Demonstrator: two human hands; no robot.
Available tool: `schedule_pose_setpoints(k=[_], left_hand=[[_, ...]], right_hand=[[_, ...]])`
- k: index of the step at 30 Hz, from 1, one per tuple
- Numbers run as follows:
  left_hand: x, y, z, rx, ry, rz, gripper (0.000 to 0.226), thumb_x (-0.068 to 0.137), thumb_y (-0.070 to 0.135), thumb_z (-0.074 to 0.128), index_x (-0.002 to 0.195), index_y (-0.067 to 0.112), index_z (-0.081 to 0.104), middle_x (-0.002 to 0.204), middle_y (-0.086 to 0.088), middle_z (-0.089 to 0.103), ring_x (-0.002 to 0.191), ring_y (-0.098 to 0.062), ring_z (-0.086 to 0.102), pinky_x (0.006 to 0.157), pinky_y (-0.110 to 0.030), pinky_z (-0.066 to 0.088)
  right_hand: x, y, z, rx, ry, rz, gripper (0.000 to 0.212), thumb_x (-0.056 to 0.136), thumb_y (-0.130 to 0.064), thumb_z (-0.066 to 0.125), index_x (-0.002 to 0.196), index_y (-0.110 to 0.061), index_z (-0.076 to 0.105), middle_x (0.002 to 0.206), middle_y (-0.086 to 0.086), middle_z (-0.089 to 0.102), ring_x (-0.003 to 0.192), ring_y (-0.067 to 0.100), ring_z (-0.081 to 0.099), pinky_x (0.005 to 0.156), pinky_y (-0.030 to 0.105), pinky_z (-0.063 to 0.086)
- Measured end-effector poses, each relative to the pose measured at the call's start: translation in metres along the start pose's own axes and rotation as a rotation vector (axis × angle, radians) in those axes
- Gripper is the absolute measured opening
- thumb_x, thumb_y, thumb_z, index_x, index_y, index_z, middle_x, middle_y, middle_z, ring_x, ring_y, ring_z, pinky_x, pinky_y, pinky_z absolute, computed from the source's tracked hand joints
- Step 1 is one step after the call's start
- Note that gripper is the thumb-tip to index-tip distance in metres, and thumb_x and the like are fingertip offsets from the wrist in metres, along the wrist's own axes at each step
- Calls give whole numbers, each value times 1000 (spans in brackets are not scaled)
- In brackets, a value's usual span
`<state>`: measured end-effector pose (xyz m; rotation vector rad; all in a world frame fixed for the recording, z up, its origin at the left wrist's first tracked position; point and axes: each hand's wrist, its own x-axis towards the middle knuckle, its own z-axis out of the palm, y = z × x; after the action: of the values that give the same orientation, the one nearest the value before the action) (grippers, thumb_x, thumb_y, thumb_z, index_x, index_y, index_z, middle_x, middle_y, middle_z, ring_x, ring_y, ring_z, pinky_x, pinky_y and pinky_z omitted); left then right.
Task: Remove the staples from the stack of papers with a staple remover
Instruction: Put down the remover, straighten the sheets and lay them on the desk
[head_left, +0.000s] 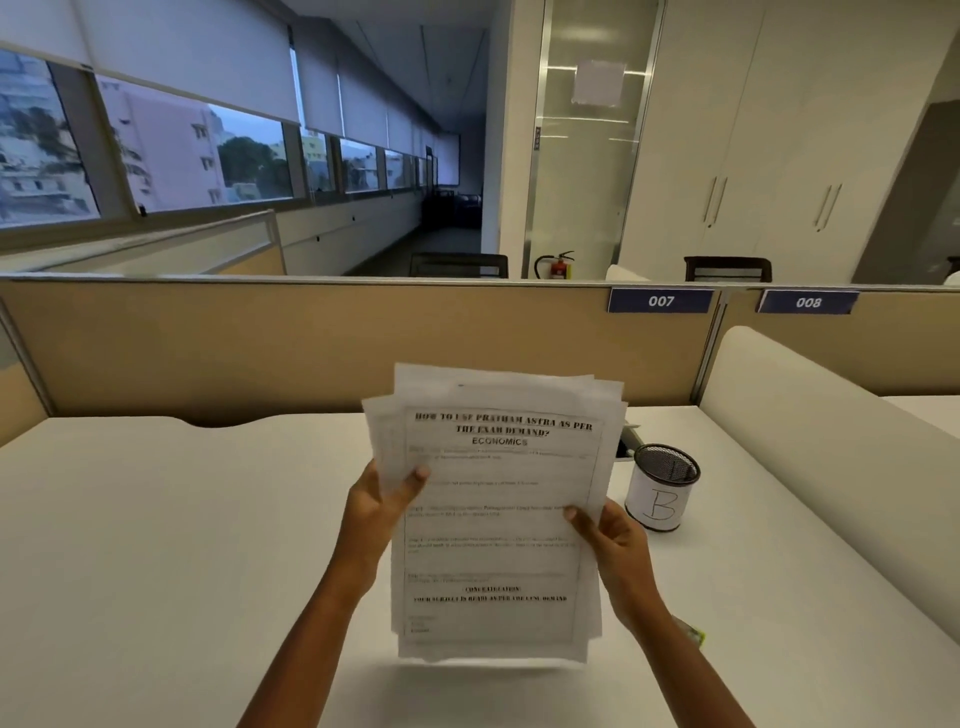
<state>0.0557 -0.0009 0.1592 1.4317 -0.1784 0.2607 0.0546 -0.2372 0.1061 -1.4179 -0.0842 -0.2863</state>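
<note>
A stack of printed papers (498, 519) is held upright above the white desk (171, 545), its sheets fanned unevenly at the top. The top page is headed with bold text and the word ECONOMICS. My left hand (382, 506) grips the stack's left edge, thumb on the front. My right hand (615, 545) grips the right edge lower down, thumb on the front too. No staple shows clearly on the pages. A grey object (629, 441) peeks out behind the stack's right edge; I cannot tell what it is.
A mesh pen cup (661, 486) wrapped in white paper marked B stands right of the stack. A small green-tipped thing (691, 631) lies behind my right forearm. A tan partition (311, 348) closes the desk's far side, and a white curved divider (810, 415) bounds the right.
</note>
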Motion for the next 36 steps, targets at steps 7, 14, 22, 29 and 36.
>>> schedule_pose_setpoints(k=[7, 14, 22, 29, 36], left_hand=[[-8, 5, 10, 63, -7, 85, 20, 74, 32, 57, 93, 30, 54, 91, 4, 65, 75, -5, 67, 50, -13, 52], [-23, -25, 12, 136, -19, -5, 28, 85, 16, 53, 104, 34, 45, 96, 9, 58, 85, -10, 59, 47, -13, 52], [-22, -20, 0, 152, 0, -9, 13, 73, 30, 66, 79, 35, 56, 78, 15, 66, 72, -10, 62, 44, -10, 50], [-14, -22, 3, 83, 36, -27, 19, 68, 41, 69, 77, 25, 64, 67, 9, 70, 66, -17, 66, 45, -15, 52], [-9, -18, 3, 37, 84, -76, 8, 80, 15, 59, 78, 20, 63, 76, -2, 67, 59, -15, 67, 46, -19, 54]], right_hand=[[-13, -19, 4, -51, -126, -75, 30, 85, -1, 52, 106, -22, 55, 98, -5, 69, 86, 7, 69, 63, 21, 57], [-26, -4, 10, -213, -109, -25, 24, 87, -1, 52, 105, -16, 52, 104, 11, 62, 97, 25, 63, 67, 25, 57], [-26, 2, 5, -287, -68, 19, 14, 86, -6, 54, 92, -17, 59, 94, 10, 66, 83, 21, 64, 63, 24, 57], [-23, 22, -17, -758, -192, 92, 33, 84, -5, 60, 116, -3, 56, 120, 13, 61, 109, 27, 57, 88, 27, 45], [-17, 44, -73, -1493, -134, 437, 36, 92, -30, 44, 123, -12, 43, 131, 7, 44, 123, 21, 44, 103, 37, 33]])
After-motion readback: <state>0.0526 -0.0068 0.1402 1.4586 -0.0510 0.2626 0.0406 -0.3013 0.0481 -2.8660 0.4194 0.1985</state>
